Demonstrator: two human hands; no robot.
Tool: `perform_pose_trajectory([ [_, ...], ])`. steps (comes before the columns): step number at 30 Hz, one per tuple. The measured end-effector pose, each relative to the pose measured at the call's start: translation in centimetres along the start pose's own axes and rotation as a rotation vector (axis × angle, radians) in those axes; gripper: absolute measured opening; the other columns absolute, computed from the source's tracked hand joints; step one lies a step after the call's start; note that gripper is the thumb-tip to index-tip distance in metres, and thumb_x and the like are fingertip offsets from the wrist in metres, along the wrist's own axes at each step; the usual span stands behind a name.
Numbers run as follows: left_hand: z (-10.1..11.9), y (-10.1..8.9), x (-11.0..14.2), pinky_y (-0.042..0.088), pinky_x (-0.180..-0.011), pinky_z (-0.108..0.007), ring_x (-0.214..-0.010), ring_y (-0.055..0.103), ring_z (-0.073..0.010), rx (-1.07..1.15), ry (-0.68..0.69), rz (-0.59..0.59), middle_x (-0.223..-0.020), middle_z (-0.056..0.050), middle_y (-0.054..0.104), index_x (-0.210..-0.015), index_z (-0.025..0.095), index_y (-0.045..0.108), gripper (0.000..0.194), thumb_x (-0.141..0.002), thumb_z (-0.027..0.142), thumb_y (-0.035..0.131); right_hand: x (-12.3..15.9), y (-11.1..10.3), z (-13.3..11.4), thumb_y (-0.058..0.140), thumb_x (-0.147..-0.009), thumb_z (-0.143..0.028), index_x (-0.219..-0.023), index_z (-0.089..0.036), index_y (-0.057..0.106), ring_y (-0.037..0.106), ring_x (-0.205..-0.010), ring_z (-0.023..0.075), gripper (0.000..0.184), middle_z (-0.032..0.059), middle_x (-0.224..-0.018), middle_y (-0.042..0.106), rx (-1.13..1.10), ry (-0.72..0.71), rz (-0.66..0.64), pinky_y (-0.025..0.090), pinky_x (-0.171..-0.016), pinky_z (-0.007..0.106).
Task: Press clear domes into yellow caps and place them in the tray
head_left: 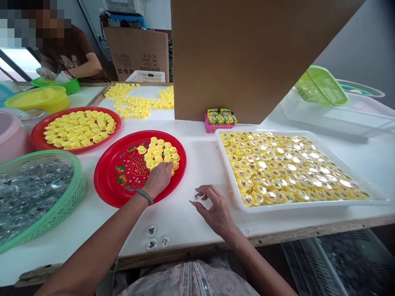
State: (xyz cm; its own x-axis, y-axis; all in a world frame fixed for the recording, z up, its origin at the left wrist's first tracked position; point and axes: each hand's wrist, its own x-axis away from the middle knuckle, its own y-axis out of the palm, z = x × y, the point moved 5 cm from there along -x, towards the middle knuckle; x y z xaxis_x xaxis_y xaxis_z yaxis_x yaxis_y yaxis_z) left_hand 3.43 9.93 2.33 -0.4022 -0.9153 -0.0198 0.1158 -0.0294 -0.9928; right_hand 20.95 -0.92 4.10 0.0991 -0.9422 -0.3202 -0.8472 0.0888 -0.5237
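Note:
My left hand [159,179], wearing a green bead bracelet [145,196], reaches over the round red tray [106,181]. Its fingers are pinched at the edge of a cluster of small yellow hat-shaped plastic pieces [156,150]; the fingertips are partly hidden. Between thumb and fingers, my right hand [216,209] holds a small clear plastic dome [196,197] with a dark mark, just above the white table. Several similar clear domes [151,231] lie near the table's front edge. To the right, a white tray [230,181] holds rows of yellow pieces with shiny clear tops.
A green basket [82,185] of clear domes stands at left. Behind it are another red tray [37,135] of yellow pieces and a yellow basin [58,102]. A cardboard panel [231,61] rises behind a pink basket [212,128] of small packets. A co-worker [74,57] sits at back left.

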Motion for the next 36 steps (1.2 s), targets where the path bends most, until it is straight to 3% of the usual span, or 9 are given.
perform_pose_trajectory([
  [7, -0.2, 0.5, 0.7, 0.043, -0.069, -0.031, -0.084, 0.057, -0.0223, -0.030, 0.058, 0.049, -0.085, -0.011, 0.061, -0.101, 0.015, 0.055, 0.025, -0.087, 0.012, 0.035, 0.7, 0.3, 0.0, 0.065, -0.075, -0.015, -0.099, -0.020, 0.056, 0.056, -0.071, 0.0128, 0.026, 0.0035, -0.092, 0.060, 0.031, 0.003, -0.023, 0.051, -0.064, 0.026],
  [15, -1.7, -0.6, 0.5, 0.044, -0.078, -0.031, -0.091, 0.057, -0.0212, 0.134, 0.096, 0.108, -0.095, -0.008, 0.062, -0.102, 0.017, 0.054, 0.021, -0.082, 0.015, 0.047, 1.1, 0.2, 0.2, 0.064, -0.076, -0.016, -0.098, -0.020, 0.056, 0.057, -0.072, 0.0134, 0.024, 0.0038, -0.093, 0.059, 0.060, 0.022, -0.039, 0.050, -0.065, 0.026],
  [22, -1.9, -0.9, -0.8, 0.044, -0.069, -0.032, -0.083, 0.058, -0.0243, 0.050, 0.142, -0.028, -0.091, -0.010, 0.059, -0.104, 0.016, 0.055, 0.026, -0.079, 0.023, 0.054, 1.2, 0.3, 0.5, 0.064, -0.077, -0.018, -0.099, -0.020, 0.057, 0.058, -0.071, 0.0127, 0.024, 0.0035, -0.094, 0.060, 0.065, 0.026, -0.052, 0.050, -0.065, 0.025],
  [25, -1.5, -1.0, -1.0, 0.044, -0.068, -0.033, -0.084, 0.057, -0.0249, 0.037, 0.155, -0.031, -0.091, -0.011, 0.059, -0.104, 0.016, 0.055, 0.027, -0.078, 0.022, 0.054, 1.2, 0.0, 0.4, 0.065, -0.076, -0.018, -0.099, -0.020, 0.057, 0.058, -0.071, 0.0124, 0.024, 0.0035, -0.094, 0.060, 0.066, 0.024, -0.051, 0.050, -0.065, 0.025],
  [29, 0.1, -2.7, 0.4, 0.044, -0.077, -0.037, -0.091, 0.053, -0.0258, 0.129, 0.187, 0.065, -0.093, -0.010, 0.061, -0.100, 0.016, 0.056, 0.023, -0.079, 0.021, 0.052, 1.2, -0.7, 0.3, 0.065, -0.076, -0.018, -0.100, -0.020, 0.057, 0.058, -0.071, 0.0121, 0.025, 0.0038, -0.094, 0.060, 0.056, 0.014, -0.044, 0.051, -0.066, 0.025],
  [32, 2.7, -3.8, 2.7, 0.042, -0.084, -0.037, -0.096, 0.051, -0.0246, 0.216, 0.234, 0.125, -0.099, -0.009, 0.062, -0.102, 0.016, 0.054, 0.025, -0.078, 0.017, 0.051, 1.3, -1.0, 0.4, 0.066, -0.077, -0.019, -0.100, -0.020, 0.058, 0.058, -0.071, 0.0126, 0.025, 0.0043, -0.094, 0.060, 0.068, 0.002, -0.057, 0.051, -0.065, 0.026],
  [36, 6.3, -1.8, 5.6, 0.044, -0.080, -0.034, -0.095, 0.051, -0.0230, 0.350, 0.324, -0.006, -0.100, -0.008, 0.061, -0.107, 0.016, 0.052, 0.032, -0.075, 0.012, 0.052, 1.6, -0.6, 0.7, 0.063, -0.079, -0.019, -0.105, -0.020, 0.057, 0.060, -0.075, 0.0133, 0.027, 0.0052, -0.098, 0.060, 0.107, -0.016, -0.165, 0.051, -0.062, 0.024],
])
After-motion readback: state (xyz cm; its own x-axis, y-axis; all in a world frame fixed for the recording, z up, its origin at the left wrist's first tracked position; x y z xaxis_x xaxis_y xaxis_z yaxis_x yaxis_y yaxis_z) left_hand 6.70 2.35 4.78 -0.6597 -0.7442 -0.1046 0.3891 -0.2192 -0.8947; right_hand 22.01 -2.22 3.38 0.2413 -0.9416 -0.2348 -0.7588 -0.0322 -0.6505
